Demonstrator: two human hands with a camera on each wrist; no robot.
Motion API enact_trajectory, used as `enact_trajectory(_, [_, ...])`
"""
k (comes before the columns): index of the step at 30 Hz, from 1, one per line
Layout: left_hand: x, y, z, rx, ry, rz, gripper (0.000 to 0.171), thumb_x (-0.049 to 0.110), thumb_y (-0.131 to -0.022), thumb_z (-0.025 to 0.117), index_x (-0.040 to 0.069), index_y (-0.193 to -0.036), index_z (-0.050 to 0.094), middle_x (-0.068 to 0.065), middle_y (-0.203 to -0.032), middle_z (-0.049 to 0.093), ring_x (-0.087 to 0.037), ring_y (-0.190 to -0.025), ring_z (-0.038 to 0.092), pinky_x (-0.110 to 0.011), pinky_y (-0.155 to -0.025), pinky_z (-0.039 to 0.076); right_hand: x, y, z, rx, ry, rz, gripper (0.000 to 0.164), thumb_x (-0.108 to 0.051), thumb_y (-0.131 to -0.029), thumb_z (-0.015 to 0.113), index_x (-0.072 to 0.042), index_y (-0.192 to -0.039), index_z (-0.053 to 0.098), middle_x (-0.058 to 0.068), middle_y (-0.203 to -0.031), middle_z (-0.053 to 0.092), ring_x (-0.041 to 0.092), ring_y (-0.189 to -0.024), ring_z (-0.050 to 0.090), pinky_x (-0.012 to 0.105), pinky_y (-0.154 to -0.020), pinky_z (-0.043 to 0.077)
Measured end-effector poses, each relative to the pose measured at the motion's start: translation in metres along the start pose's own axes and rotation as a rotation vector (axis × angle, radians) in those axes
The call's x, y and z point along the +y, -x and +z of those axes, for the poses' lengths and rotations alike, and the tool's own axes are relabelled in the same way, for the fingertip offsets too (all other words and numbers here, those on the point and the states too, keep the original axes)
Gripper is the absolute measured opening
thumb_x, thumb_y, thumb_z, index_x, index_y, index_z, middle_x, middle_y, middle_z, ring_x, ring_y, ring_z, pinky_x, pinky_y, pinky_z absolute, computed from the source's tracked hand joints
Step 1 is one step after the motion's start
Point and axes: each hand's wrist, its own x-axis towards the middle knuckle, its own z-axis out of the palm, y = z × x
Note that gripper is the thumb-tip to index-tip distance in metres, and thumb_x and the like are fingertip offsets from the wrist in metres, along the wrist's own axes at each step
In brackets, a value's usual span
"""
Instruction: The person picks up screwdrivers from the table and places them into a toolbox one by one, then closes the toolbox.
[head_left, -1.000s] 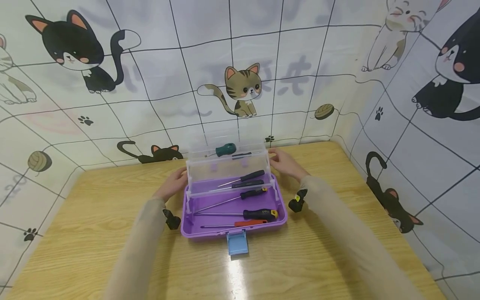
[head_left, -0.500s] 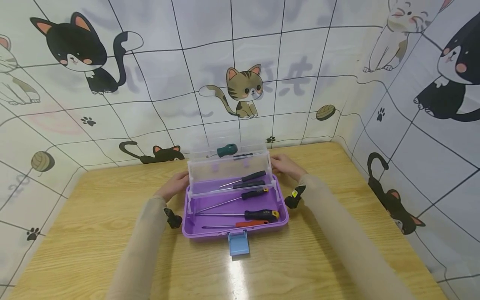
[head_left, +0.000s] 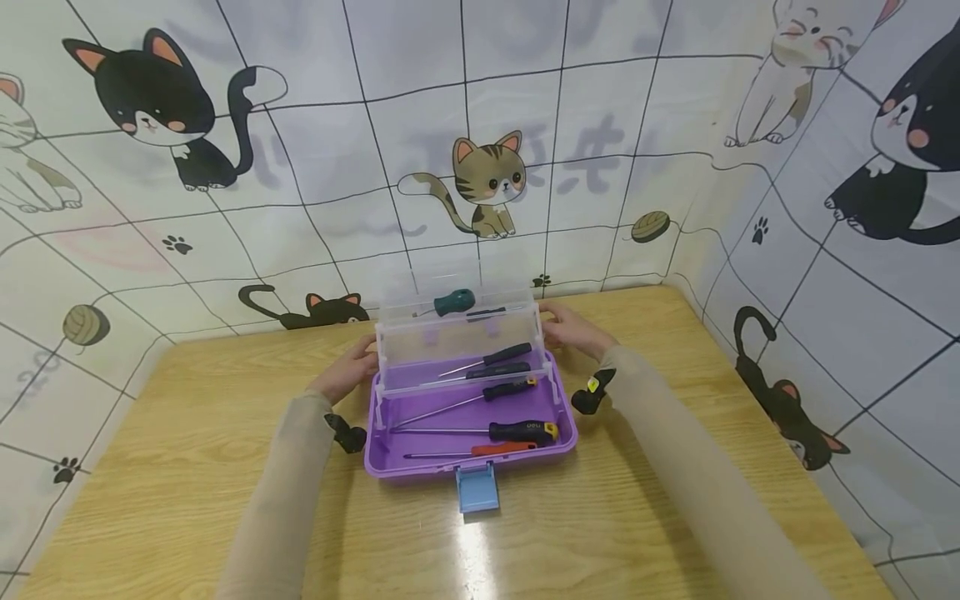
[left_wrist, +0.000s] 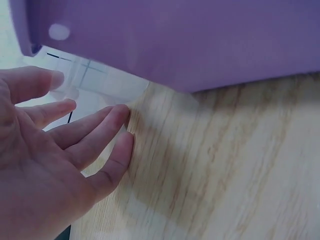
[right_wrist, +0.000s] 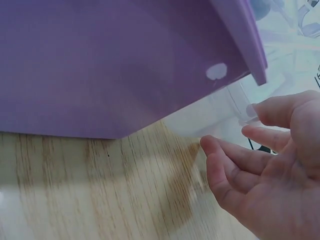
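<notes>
A purple toolbox (head_left: 465,467) stands on the table, its clear plastic lid (left_wrist: 112,85) swung back behind it. Several screwdrivers lie inside, among them a black-and-yellow screwdriver (head_left: 521,431) and a red-handled screwdriver (head_left: 502,448). In the raised clear tray (head_left: 382,358) is a green-handled screwdriver (head_left: 454,301). At the rear left corner my left hand (head_left: 347,371) pinches the lid's edge between thumb and index finger, its other fingers extended near the tabletop. My right hand (head_left: 573,330) pinches the lid at the opposite rear corner, as the right wrist view shows.
A light blue latch (head_left: 477,488) hangs down at the toolbox's front. The wooden table (head_left: 225,417) meets a cat-print cloth wall (head_left: 337,225) just behind the lid. Another cloth-covered side rises at the right.
</notes>
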Motion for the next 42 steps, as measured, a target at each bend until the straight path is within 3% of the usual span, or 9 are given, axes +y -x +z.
enact_trajectory(6, [0.0, 0.003, 0.0, -0.005, 0.058, 0.037, 0.057, 0.019, -0.105, 0.041, 0.007, -0.152, 0.012, -0.034, -0.145, 0.03, -0.046, -0.134, 0.032, -0.055, -0.108, 0.029, -0.003, 0.001, 0.001, -0.005, -0.033, -0.026, 0.052, -0.012, -0.103, 0.043, 0.004, -0.148, 0.022, 0.033, -0.138, 0.042, 0.043, -0.125, 0.046, 0.048, -0.102, 0.041])
enact_trajectory(13, [0.001, 0.004, -0.001, 0.024, 0.108, 0.066, 0.056, 0.015, -0.104, 0.044, 0.008, -0.148, 0.012, -0.035, -0.148, 0.023, -0.045, -0.136, 0.027, -0.058, -0.107, 0.027, -0.006, 0.0, 0.002, 0.023, -0.042, -0.102, 0.047, -0.009, -0.102, 0.046, 0.003, -0.144, 0.027, 0.032, -0.137, 0.044, 0.041, -0.129, 0.042, 0.05, -0.101, 0.041])
enact_trajectory(18, [0.002, 0.004, -0.002, 0.028, 0.142, 0.088, 0.056, 0.006, -0.101, 0.045, 0.012, -0.147, 0.014, -0.034, -0.144, 0.031, -0.036, -0.125, 0.044, -0.05, -0.102, 0.038, -0.004, 0.002, 0.002, 0.035, -0.047, -0.195, 0.045, -0.012, -0.101, 0.048, 0.0, -0.141, 0.03, 0.033, -0.131, 0.049, 0.041, -0.119, 0.051, 0.05, -0.1, 0.042])
enact_trajectory(22, [0.005, 0.005, -0.003, 0.045, 0.169, 0.127, 0.056, -0.004, -0.097, 0.045, 0.018, -0.142, 0.018, -0.031, -0.133, 0.044, -0.023, -0.104, 0.06, -0.038, -0.091, 0.047, -0.006, 0.005, 0.002, 0.056, -0.029, -0.29, 0.045, -0.013, -0.1, 0.049, -0.003, -0.139, 0.03, 0.034, -0.134, 0.046, 0.04, -0.122, 0.049, 0.049, -0.099, 0.041])
enact_trajectory(27, [0.01, 0.005, -0.002, 0.067, 0.182, 0.193, 0.057, -0.013, -0.093, 0.043, 0.022, -0.133, 0.024, -0.018, -0.117, 0.054, -0.016, -0.092, 0.062, -0.032, -0.084, 0.049, -0.011, 0.007, 0.002, 0.088, -0.018, -0.244, 0.052, 0.006, -0.095, 0.04, -0.002, -0.143, 0.021, 0.034, -0.143, 0.035, 0.043, -0.134, 0.033, 0.055, -0.107, 0.03])
enact_trajectory(31, [0.015, 0.008, -0.002, 0.089, 0.179, 0.248, 0.06, -0.018, -0.088, 0.043, 0.024, -0.127, 0.026, -0.019, -0.124, 0.052, -0.023, -0.108, 0.057, -0.031, -0.084, 0.048, -0.016, 0.008, 0.003, 0.122, -0.019, -0.25, 0.053, 0.011, -0.095, 0.041, -0.002, -0.142, 0.02, 0.032, -0.145, 0.033, 0.043, -0.135, 0.031, 0.054, -0.108, 0.028])
enact_trajectory(35, [0.018, 0.009, -0.003, 0.106, 0.172, 0.285, 0.054, -0.016, -0.092, 0.041, 0.024, -0.123, 0.027, -0.03, -0.138, 0.042, -0.036, -0.128, 0.043, -0.027, -0.087, 0.047, -0.02, 0.011, 0.003, 0.139, -0.015, -0.295, 0.047, 0.006, -0.098, 0.047, -0.003, -0.137, 0.022, 0.032, -0.144, 0.034, 0.044, -0.133, 0.034, 0.056, -0.105, 0.033])
enact_trajectory(38, [0.018, 0.009, -0.004, 0.117, 0.17, 0.291, 0.048, -0.012, -0.096, 0.043, 0.024, -0.122, 0.028, -0.032, -0.142, 0.037, -0.042, -0.132, 0.036, -0.025, -0.088, 0.047, -0.022, 0.014, 0.004, 0.145, 0.011, -0.326, 0.047, 0.005, -0.098, 0.048, -0.005, -0.136, 0.023, 0.031, -0.145, 0.034, 0.043, -0.132, 0.035, 0.058, -0.103, 0.034])
enact_trajectory(42, [0.019, 0.009, -0.003, 0.133, 0.168, 0.301, 0.047, -0.011, -0.096, 0.046, 0.024, -0.123, 0.028, -0.028, -0.144, 0.037, -0.039, -0.135, 0.034, -0.029, -0.09, 0.046, -0.023, 0.018, 0.003, 0.177, 0.069, -0.363, 0.049, 0.009, -0.096, 0.047, -0.007, -0.136, 0.025, 0.028, -0.145, 0.036, 0.042, -0.132, 0.037, 0.061, -0.1, 0.035])
